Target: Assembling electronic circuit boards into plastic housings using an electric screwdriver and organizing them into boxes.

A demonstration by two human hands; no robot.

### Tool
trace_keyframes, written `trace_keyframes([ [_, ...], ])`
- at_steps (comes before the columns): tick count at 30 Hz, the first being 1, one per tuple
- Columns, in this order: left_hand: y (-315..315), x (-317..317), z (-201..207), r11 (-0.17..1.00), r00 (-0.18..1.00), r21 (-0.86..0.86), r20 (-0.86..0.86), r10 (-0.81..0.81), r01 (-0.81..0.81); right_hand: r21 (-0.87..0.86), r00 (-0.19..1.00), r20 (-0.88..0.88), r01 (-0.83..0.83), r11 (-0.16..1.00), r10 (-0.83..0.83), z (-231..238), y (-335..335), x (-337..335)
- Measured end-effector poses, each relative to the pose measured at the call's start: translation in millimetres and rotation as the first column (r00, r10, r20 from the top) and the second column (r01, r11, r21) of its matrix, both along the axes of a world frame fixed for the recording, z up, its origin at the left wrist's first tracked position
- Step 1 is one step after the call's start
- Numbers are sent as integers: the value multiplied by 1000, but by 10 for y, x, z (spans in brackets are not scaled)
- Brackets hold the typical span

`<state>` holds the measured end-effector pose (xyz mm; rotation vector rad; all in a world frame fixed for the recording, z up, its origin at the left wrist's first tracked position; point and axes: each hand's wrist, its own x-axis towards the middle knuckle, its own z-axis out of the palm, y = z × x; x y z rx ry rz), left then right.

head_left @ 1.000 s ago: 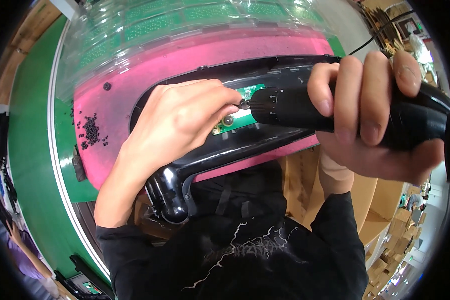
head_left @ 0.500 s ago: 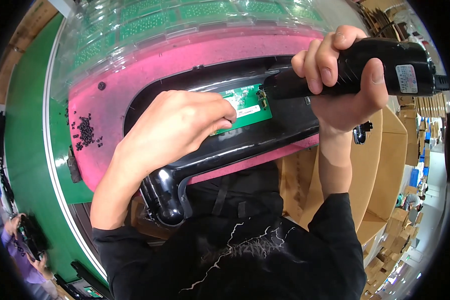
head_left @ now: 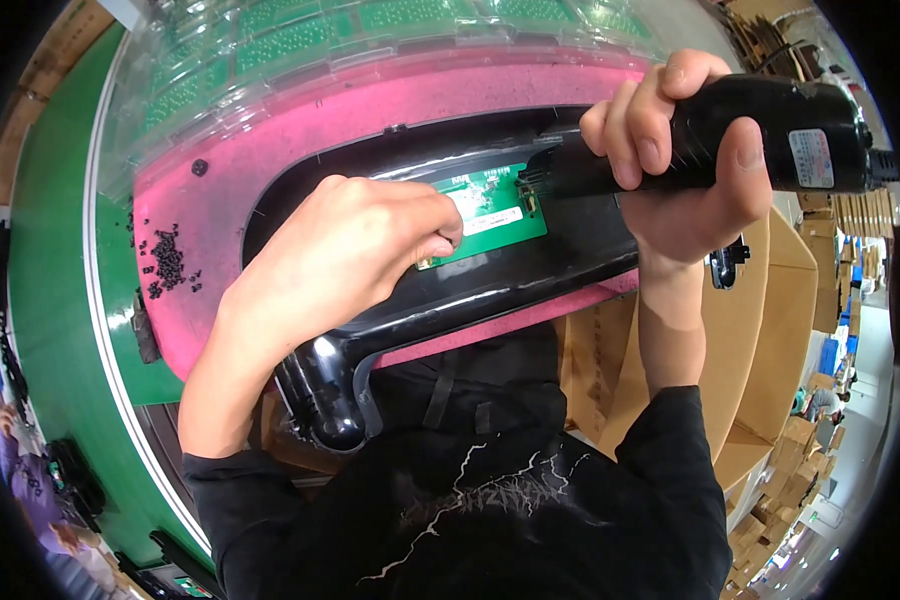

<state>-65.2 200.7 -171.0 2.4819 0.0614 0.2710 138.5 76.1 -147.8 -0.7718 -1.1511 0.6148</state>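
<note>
A glossy black plastic housing (head_left: 580,240) with a curved handle-like end lies before me on a pink mat (head_left: 215,210). Inside it sits a green circuit board (head_left: 505,225). My right hand (head_left: 675,220) is wrapped round a black electric screwdriver (head_left: 735,105), held nearly level, its tip reaching the board's right end. My left hand (head_left: 345,245) bends over the board's left end, fingers curled together and touching that area. Whatever may be between those fingertips is hidden.
Small black screws (head_left: 168,260) lie heaped on the mat's left, with a round black part (head_left: 200,167) above. Clear plastic trays (head_left: 300,60) of green boards stand behind. An open cardboard box (head_left: 745,340) is at right. Another person in purple (head_left: 32,495) works at far left.
My left hand has shifted slightly left along the board. The right hand and screwdriver have barely moved. At far left, the other person's black piece is lower and no longer held up.
</note>
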Motion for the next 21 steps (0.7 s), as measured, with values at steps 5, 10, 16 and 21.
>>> trace_keyframes([
  [5,13,-6,-32,995,999,-98,52,7,-2,-44,998,35,-54,998,55,33,78,-17],
  [10,28,-3,-29,990,1000,-142,-1,11,-11,-71,990,84,-107,992,112,12,129,-38],
  [16,35,-34,-32,989,1000,-142,-11,28,-29,-88,999,25,34,996,-32,25,127,-155],
  [21,18,-18,6,983,994,-173,82,76,-61,123,957,-148,-232,965,249,251,-76,-193],
])
